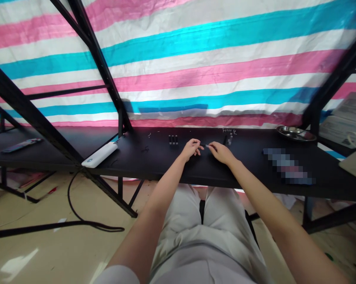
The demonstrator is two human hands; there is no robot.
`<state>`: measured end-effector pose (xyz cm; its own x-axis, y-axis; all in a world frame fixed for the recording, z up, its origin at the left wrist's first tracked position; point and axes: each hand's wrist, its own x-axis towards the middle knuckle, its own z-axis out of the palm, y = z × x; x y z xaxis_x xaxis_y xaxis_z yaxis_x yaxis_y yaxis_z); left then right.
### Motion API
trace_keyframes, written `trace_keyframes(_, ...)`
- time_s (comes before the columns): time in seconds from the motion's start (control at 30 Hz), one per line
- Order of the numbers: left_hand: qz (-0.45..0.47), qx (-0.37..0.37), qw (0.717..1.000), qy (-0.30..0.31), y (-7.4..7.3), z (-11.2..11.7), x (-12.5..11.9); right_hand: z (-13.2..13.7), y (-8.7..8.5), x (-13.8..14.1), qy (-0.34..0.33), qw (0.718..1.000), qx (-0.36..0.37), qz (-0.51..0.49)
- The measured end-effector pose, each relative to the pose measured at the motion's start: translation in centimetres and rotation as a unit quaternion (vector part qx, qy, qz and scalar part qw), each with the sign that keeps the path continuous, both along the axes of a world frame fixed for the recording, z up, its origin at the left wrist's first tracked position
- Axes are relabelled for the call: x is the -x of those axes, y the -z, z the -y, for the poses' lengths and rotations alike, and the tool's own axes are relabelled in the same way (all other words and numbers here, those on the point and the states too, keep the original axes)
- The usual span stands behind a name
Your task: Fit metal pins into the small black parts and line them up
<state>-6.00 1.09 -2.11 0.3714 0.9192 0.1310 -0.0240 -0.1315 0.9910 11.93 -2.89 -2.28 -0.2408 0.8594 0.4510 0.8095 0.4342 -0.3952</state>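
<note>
My left hand (192, 149) is closed in a pinch on a thin black tube (202, 144) above the black table. Facing it, my right hand (221, 152) pinches the small greyish end piece (207, 146) of that tube, so both hands meet at it. Its exact kind is too small to make out. Three short black tubes with pale ends (173, 140) stand in a row left of my hands. Beyond my right hand lie another black piece (225, 139) and several small clear-grey caps (230, 139). A row of tiny whitish parts (229, 130) runs along the back.
A shiny metal dish (296, 134) sits at the back right, with a blurred-out flat object (287, 167) before it. At left, a white power-bank-like box (100, 155) lies by the black frame post (102, 59). Thin black scraps (145, 149) dot the table (154, 163).
</note>
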Motion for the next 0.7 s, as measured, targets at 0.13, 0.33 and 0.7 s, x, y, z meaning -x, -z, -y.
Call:
trace_keyframes(0.13,-0.001,0.003,1.000,0.012,-0.3,0.3,0.0,0.5,-0.4,0.4,-0.012,1.000,-0.006,0.007)
trace_keyframes(0.33,-0.002,0.002,1.000,-0.004,-0.5,0.5,0.0,0.8,-0.4,1.1,-0.025,1.000,-0.007,0.017)
trace_keyframes(0.7,-0.015,-0.036,0.999,0.022,0.4,-0.1,0.0,-0.2,0.4,0.3,0.020,0.998,-0.048,0.022)
